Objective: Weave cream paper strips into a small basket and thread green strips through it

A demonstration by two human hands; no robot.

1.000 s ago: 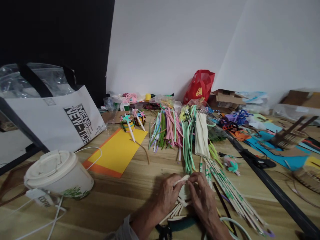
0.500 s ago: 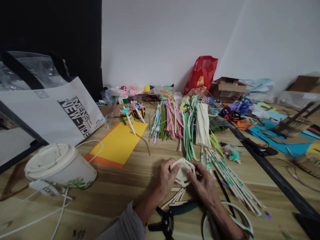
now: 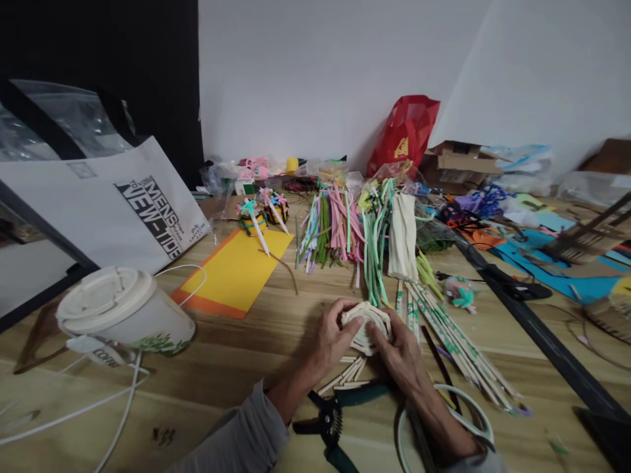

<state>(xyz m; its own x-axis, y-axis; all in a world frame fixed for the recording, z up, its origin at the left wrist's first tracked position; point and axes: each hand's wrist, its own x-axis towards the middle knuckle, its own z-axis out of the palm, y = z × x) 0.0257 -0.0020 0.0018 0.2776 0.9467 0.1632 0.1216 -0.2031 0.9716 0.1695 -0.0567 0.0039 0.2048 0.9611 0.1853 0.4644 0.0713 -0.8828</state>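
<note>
Between my two hands is a small cream-coloured woven basket [image 3: 363, 336], roughly round, its hollow facing up toward me. My left hand [image 3: 331, 338] grips its left side, with the thumb pressed inside the rim. On the opposite side my right hand [image 3: 401, 351] holds the wall, its thumb also reaching into the hollow. The fingers behind the basket are partly hidden. Several short wooden sticks [image 3: 349, 374] lie just below it. Pruning shears [image 3: 329, 420] with dark green handles rest near my forearms. Scissors [image 3: 486, 420] with pale loop handles lie partly under my right forearm.
Behind my hands lie green strips [image 3: 375, 256], pink strips [image 3: 340, 223] and a cream bundle [image 3: 403, 236]. Wrapped chopsticks [image 3: 458, 348] fan out at right. A lidded paper cup [image 3: 128, 315] with white cord stands left, near yellow paper [image 3: 246, 269]. A black bar [image 3: 532, 322] crosses the right side.
My hands have shifted slightly upward in view with the basket, and its hollow shows more openly. The whole view has moved a little. Both hands keep their hold.
</note>
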